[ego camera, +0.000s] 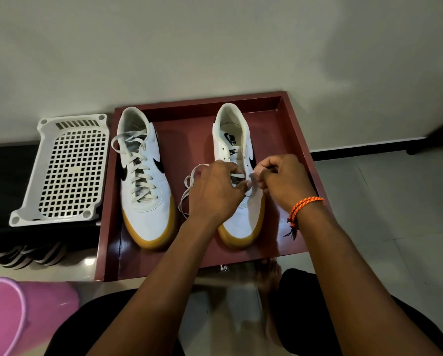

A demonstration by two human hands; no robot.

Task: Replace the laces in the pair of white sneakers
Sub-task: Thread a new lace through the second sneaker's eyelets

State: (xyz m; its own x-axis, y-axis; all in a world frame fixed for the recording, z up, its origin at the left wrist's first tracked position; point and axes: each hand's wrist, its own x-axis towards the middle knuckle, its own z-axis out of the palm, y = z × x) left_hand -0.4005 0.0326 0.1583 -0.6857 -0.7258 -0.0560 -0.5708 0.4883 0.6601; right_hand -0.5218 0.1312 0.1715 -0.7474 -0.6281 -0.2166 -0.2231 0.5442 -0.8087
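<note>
Where the dark red, shallow wooden tray [296, 140] sits on the pale tiled floor against the wall, two white leather sneakers with black swooshes and gum-yellow soles stand side by side in it, toes toward the seated person.

Laced sneaker [143, 176]: left part of the tray, close to its left wall. Off-white flat laces run through all its eyelets, ends loose near the collar.

Second sneaker [237, 160]: right of centre in the tray, well apart from the first. Upper eyelets bare; tongue and insole print showing.

Left hand [215, 191]: over that sneaker's lower eyelets, fingers curled around the white flat lace [189, 187]. Slack of the lace loops out over the tray floor between the two shoes.

Right hand [284, 181]: just beside the left, over the sneaker's right edge, thumb and fingertips pinching the lace's end. Orange braided cord bracelet [305, 208] on that wrist.

Outside the tray, just off its left wall: white plastic grid basket [66, 170], tilted on a dark surface. Below it, striped sandals [27, 255] on the floor, blurred. Off the tray's near-left corner: pink plastic tub [12, 312]. Near edge of the tray: a bare foot [269, 276] on the tiles.
</note>
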